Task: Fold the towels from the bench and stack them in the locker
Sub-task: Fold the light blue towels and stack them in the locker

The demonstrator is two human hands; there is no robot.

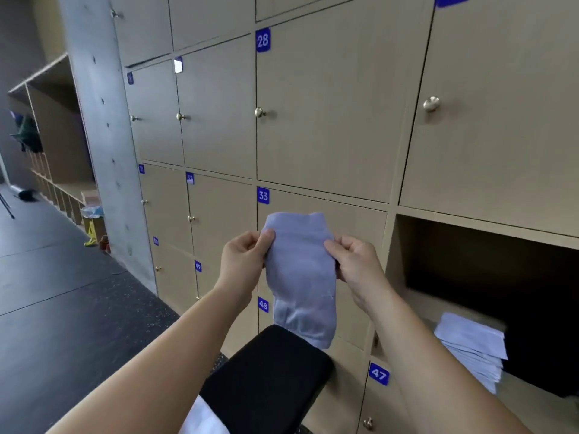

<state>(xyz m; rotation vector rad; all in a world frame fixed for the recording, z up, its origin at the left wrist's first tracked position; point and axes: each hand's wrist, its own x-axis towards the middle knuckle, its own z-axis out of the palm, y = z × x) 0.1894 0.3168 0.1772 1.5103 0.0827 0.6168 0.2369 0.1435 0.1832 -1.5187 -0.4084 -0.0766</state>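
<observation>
A pale lavender towel (300,277) hangs in the air in front of locker 33, folded into a narrow strip. My left hand (244,261) pinches its left edge near the top, and my right hand (357,261) pinches its right edge. The towel's lower end dangles just above the black padded bench (266,383). To the right, an open locker (482,277) holds a stack of folded lavender towels (473,349) on its floor. A bit of white cloth (200,418) shows at the bench's near left edge.
Tan locker doors with brass knobs and blue number tags (28, 33, 47, 48) fill the wall ahead. A concrete pillar (100,136) stands at left. Beyond it are dark floor, wooden shelving and a box with a yellow object (91,236).
</observation>
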